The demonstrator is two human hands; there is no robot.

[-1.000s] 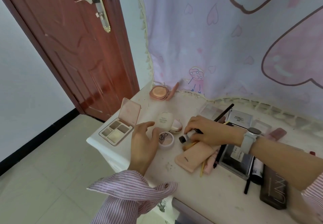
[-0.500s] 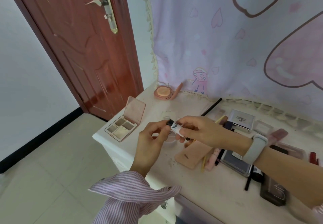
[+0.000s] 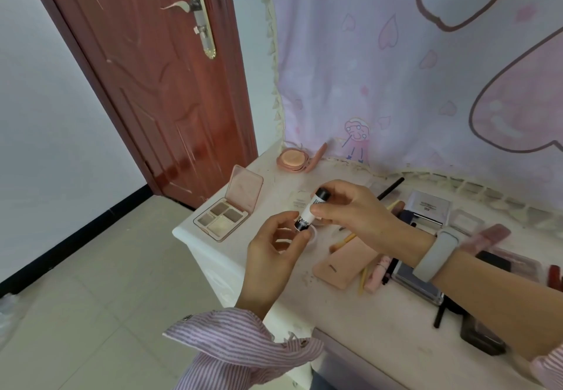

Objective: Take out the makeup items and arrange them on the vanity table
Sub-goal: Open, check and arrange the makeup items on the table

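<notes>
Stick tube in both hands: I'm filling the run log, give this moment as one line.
stick tube | left hand pinches bottom | right hand grips top | above vanity table

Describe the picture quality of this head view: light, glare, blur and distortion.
Head view: soft, even light with only faint shadows on the vanity table; a glossy glare patch low on the door; wide-angle bending tilts the door frame and curves the table edge; the small tube, held by the left hand and right hand, is fairly sharp, though its lettering stays unreadable; items at the far right look smeared.
</notes>
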